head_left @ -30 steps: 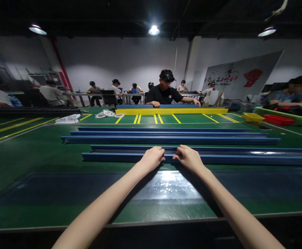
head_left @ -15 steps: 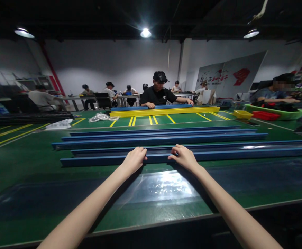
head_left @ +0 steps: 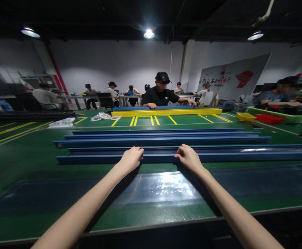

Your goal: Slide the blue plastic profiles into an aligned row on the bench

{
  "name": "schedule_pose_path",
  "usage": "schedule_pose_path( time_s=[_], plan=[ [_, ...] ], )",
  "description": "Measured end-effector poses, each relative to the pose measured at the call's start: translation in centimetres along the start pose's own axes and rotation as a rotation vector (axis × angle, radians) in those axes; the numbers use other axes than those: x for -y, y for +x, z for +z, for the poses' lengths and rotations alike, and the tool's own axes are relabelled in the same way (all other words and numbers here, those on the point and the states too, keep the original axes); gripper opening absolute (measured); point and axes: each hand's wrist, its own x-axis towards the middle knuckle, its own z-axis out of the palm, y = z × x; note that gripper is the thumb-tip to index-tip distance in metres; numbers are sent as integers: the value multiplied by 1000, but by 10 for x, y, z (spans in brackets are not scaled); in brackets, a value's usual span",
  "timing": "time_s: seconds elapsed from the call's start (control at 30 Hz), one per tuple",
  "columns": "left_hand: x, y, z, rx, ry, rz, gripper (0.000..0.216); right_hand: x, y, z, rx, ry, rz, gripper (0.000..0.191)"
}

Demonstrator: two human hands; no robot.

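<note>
A long blue channel-shaped strip (head_left: 93, 159) with two raised edges lies across the table in front of me. My left hand (head_left: 133, 157) has its fingers curled over the near edge, left of the middle. Farther right on the same edge, my right hand (head_left: 188, 157) holds with thumb and bent fingers. The strip's right end runs out to the frame's border. Behind it lie more blue strips (head_left: 163, 140), roughly parallel. Between the strip and my forearms is a flat, shiny clear sheet (head_left: 161, 188).
Across the green table (head_left: 23, 162), a person in black (head_left: 162, 95) has hands on blue and yellow strips (head_left: 166, 112). Coiled white material (head_left: 100, 116) lies left. A yellow tray (head_left: 245, 117), red tray (head_left: 269, 119) and green bin (head_left: 296, 117) stand right.
My hands have moved a little farther apart along the near edge. The nearest blue strip has shifted slightly left relative to the strips behind it. The view has turned slightly.
</note>
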Motion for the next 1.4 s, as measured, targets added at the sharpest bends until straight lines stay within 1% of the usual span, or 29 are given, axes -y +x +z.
schedule_pose_path(
  time_s=[0.2, 0.27, 0.33, 0.4, 0.47, 0.57, 0.7, 0.8, 0.9, 1.0, 1.2, 1.4],
  plan=[
    [-27, 19, -5, -43, -48, 73, 11, 33, 6, 16, -29, -40, -31, 10],
    [-34, 26, -4, -23, -48, 87, 10, 44, 8, 20, -29, -42, -45, 9],
    [-37, 30, -2, -6, -31, 90, 9, 52, 9, 23, -21, -39, -63, 9],
    [-35, 30, 2, -23, -15, 89, 9, 53, 11, 22, 3, -25, -79, 8],
    [-31, 28, 6, -65, -6, 99, 8, 49, 12, 18, 60, 12, -93, 8],
    [-23, 22, 10, -97, 4, 116, 6, 33, 13, 7, 137, 59, -105, 8],
    [-7, 15, 12, -96, 7, 88, 8, 5, 11, -7, 129, 2, -71, 11],
    [4, 11, 14, -108, 33, 61, 9, -7, 10, -10, 131, -34, -56, 11],
    [13, 10, 16, -126, 80, 41, 10, -5, 13, -5, 104, -46, -55, 7],
    [19, 13, 19, -160, 106, 18, 12, 2, 20, 2, 79, -64, -71, 12],
    [27, 20, 24, -184, 121, 12, 12, 2, 30, 5, 118, -77, -71, 11],
    [28, 27, 27, -201, 179, 45, 18, -2, 41, 5, 153, -89, -68, 15]
  ],
)
